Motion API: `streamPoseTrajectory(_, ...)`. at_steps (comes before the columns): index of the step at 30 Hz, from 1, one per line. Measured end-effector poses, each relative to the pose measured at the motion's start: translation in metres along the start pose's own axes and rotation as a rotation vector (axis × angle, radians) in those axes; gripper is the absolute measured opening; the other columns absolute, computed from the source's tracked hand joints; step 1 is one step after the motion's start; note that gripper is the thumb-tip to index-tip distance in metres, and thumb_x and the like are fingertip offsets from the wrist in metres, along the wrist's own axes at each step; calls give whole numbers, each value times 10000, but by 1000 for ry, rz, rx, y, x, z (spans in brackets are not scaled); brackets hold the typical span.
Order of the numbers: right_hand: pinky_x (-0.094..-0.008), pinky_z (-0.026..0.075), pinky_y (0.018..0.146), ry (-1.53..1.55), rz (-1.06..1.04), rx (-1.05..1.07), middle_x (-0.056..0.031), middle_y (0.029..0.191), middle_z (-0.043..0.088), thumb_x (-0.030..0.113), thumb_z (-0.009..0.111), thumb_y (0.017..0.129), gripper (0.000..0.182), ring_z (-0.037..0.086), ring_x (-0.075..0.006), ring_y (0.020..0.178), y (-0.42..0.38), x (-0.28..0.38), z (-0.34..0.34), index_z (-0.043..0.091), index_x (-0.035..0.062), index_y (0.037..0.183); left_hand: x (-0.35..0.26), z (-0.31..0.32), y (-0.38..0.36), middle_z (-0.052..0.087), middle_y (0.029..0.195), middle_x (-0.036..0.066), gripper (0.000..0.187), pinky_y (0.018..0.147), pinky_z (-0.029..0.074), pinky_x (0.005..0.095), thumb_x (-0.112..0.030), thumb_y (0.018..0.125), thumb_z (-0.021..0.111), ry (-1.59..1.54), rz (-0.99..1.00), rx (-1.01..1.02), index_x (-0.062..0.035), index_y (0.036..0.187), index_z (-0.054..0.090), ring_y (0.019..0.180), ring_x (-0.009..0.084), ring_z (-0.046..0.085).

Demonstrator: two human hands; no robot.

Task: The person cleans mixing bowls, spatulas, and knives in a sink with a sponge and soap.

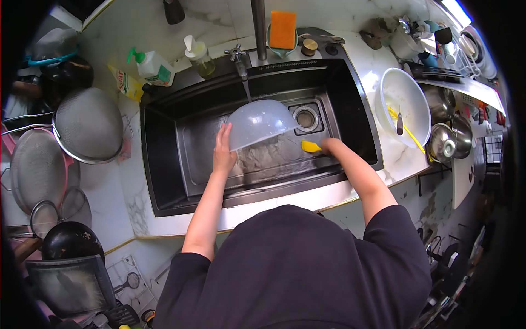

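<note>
A translucent white bowl (263,120) is tipped on its side in the black sink (350,104), its rounded outside facing up under the running faucet (239,59). My left hand (223,149) holds the bowl's left edge, fingers along the outside and the thumb out of sight. Near the drain (305,118), my right hand (331,146) is closed round a small yellow spatula (310,146), its paddle-like head pointing left. The spatula is apart from the bowl. Water streams over the bowl and spreads on the sink floor.
A large white bowl (386,90) with yellow utensils stands right of the sink, beside metal bowls (442,143). Mesh strainers (90,126) are on the left. Behind the sink are a green-topped bottle (155,68), a pump bottle (200,57) and an orange sponge (282,30).
</note>
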State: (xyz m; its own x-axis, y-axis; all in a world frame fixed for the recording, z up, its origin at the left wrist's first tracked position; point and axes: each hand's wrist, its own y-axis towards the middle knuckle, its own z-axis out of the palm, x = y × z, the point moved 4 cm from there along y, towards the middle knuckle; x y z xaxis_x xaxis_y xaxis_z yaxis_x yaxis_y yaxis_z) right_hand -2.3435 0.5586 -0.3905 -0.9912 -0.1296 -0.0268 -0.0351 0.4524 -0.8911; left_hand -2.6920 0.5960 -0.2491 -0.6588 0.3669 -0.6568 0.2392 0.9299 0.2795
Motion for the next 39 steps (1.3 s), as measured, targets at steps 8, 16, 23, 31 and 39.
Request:
streamPoseTrajectory(8,-371,478,736,48,37,-278,-154,950,601,98,546,664,236,585,-295,882,3,6,-49,635,40,874,0,-7,1,429,1195,180,623,849,421,390,96,640,429,-139,0,-114,-153,1209,386,1073,349,451)
streamPoseTrajectory(16,-411,430,745,604,-129,-1644,-189,936,506,140,555,670,282,510,-334,897,-132,31,-251,543,70,943,75,14,-13,571,969,187,506,807,421,373,-30,631,492,-276,-567,28,-99,1128,426,917,331,556)
streamPoseTrajectory(23,-406,376,831,587,307,-1788,-129,1027,485,282,677,640,620,433,-304,1017,-122,32,-337,420,65,1160,126,48,-30,545,1015,229,428,822,421,373,-126,715,551,-360,-888,127,-15,1108,423,945,342,545)
streamPoseTrajectory(31,-342,418,712,934,-188,-2118,-157,938,477,231,747,557,511,494,-289,815,-133,35,-308,531,-4,956,128,20,-34,549,1005,231,493,820,421,369,-33,675,485,-24,-954,-41,-25,1154,368,942,338,547)
streamPoseTrajectory(39,-331,431,717,1240,-15,-1547,-172,888,569,373,647,686,413,554,-254,819,-261,-33,-170,607,-7,845,132,29,-33,522,1077,215,497,888,364,337,-2,681,431,-162,-959,84,-8,1174,369,1045,316,495)
